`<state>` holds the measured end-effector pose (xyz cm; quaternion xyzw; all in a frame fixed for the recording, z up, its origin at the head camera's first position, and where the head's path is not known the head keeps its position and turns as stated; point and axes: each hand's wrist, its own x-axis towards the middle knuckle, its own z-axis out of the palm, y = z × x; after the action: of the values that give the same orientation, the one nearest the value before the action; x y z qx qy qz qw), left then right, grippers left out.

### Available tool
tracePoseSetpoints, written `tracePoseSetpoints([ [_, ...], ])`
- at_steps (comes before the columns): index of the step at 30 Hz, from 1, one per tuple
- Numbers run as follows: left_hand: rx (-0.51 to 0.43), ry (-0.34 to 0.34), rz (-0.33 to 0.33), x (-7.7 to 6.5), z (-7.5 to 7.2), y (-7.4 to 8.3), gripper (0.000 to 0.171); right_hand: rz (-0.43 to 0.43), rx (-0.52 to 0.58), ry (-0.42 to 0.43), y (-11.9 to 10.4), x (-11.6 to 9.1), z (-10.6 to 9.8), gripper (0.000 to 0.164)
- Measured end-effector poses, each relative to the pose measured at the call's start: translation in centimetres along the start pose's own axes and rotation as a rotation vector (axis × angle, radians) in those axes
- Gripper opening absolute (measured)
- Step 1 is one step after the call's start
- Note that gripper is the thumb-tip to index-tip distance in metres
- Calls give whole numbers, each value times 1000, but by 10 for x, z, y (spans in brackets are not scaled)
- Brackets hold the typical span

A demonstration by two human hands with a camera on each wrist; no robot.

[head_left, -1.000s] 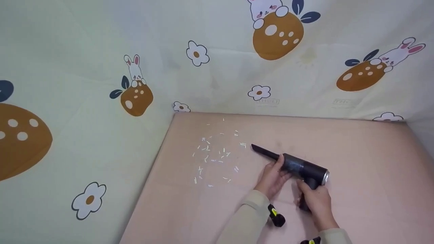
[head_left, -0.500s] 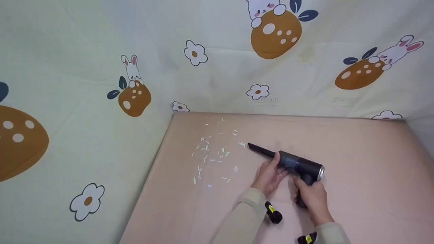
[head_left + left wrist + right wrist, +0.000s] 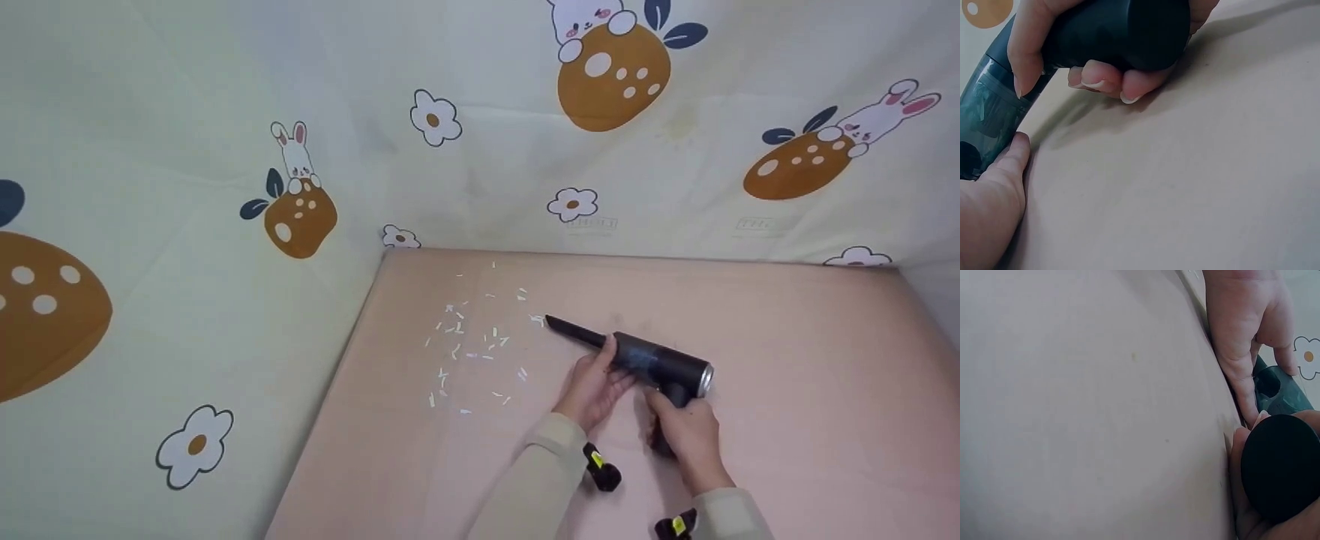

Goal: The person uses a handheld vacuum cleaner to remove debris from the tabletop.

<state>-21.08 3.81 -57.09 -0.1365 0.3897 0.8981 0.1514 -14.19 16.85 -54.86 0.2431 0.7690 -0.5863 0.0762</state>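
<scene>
Both hands hold a black handheld vacuum cleaner (image 3: 679,367) low over the table, its slim nozzle (image 3: 577,331) pointing left. The nozzle tip is right beside a small cluster of white paper scraps (image 3: 537,320). My left hand (image 3: 592,390) holds the front of the body, thumb on one side and fingers beneath. In the left wrist view, these fingers lie along the clear dust cup (image 3: 991,104). My right hand (image 3: 691,435) grips the pistol handle, with fingers curled round it. The handle's round end (image 3: 1280,467) faces the right wrist camera.
Many thin white scraps (image 3: 471,355) lie scattered over the left part of the pinkish tabletop (image 3: 810,375). Cloth printed with rabbits and flowers hangs behind the table (image 3: 495,172) and along its left side (image 3: 135,315). Each wrist wears a small black device (image 3: 602,469).
Both hands have shifted the vacuum cleaner slightly to the left, so its nozzle tip is closer to the nearest scraps. The scraps look unchanged.
</scene>
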Motion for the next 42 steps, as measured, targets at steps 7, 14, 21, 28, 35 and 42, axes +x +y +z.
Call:
tracePoseSetpoints([
  [7, 16, 13, -11, 3, -2, 2, 55, -20, -14, 17, -3, 0, 3, 39],
  [14, 18, -1, -10, 5, -4, 3, 54, -27, -9, 10, -4, -1, 5, 39],
  [21, 21, -10, -18, 5, -4, 6, 55, -23, 18, 11, -2, 1, 6, 42],
  [28, 22, -4, -27, 6, -4, 10, 52, -33, 64, 10, -4, 1, 11, 37],
  [35, 11, -38, -41, 9, -6, 12, 50, -59, 39, 28, -5, 0, 13, 39],
  [42, 0, -46, -60, 8, -8, 14, 51, -45, 71, 20, -5, 2, 14, 37],
])
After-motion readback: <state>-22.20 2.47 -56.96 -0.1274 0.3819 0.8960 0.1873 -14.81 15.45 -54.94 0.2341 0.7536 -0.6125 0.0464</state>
